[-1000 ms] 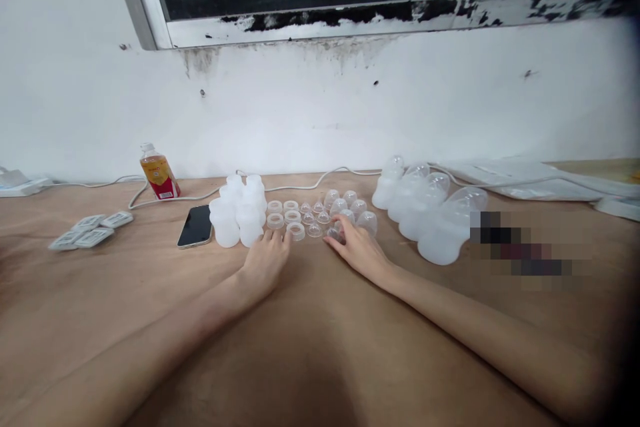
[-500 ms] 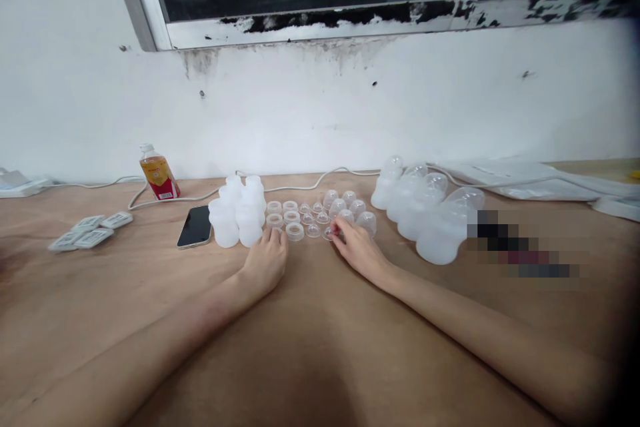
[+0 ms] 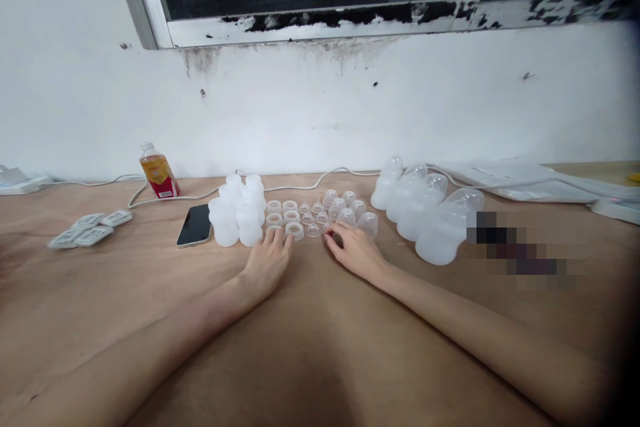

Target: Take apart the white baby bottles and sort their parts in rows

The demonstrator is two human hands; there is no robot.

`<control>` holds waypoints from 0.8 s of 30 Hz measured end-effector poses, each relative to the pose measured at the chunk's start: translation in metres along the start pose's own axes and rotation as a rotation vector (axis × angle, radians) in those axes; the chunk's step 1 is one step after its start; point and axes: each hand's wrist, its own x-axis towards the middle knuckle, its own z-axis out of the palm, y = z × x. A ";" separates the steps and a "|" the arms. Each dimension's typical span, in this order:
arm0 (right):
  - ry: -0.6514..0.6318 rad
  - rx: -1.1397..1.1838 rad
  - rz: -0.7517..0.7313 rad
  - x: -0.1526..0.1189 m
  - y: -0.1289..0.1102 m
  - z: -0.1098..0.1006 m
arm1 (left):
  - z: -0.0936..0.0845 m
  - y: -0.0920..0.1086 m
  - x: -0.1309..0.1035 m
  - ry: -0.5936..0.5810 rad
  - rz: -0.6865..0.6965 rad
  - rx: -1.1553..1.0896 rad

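Observation:
My left hand (image 3: 269,257) rests at the front of a set of translucent bottle rings (image 3: 291,216), its fingers slightly spread and touching the nearest ones. At the front of the clear bottle nipples (image 3: 313,230), my right hand (image 3: 354,248) has its thumb and fingertips closed around the nearest nipple, which they partly cover. Clear domed caps (image 3: 357,207) stand just behind and beside this hand. Left of the rings is a cluster of white bottles (image 3: 227,223). On the right stands a slanting row of white bottles with clear domed caps (image 3: 440,240).
A phone (image 3: 195,225) lies left of the white bottles. Farther left are a drink bottle (image 3: 160,173) and several flat white packets (image 3: 93,235). A white cable (image 3: 320,180) runs along the back by the wall, and a plastic bag (image 3: 515,180) lies at the back right.
My right hand has shifted slightly left onto the front nipple. The fingers of my left hand have spread a little over the front rings.

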 end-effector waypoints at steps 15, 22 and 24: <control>0.491 -0.642 0.073 0.011 0.005 -0.110 | -0.001 0.002 -0.002 -0.007 0.001 -0.005; 0.302 -0.758 0.149 -0.022 0.096 -0.134 | -0.012 0.000 -0.003 0.046 0.052 -0.182; 0.242 -0.624 0.083 -0.027 0.093 -0.132 | -0.024 -0.001 -0.005 0.104 0.057 -0.279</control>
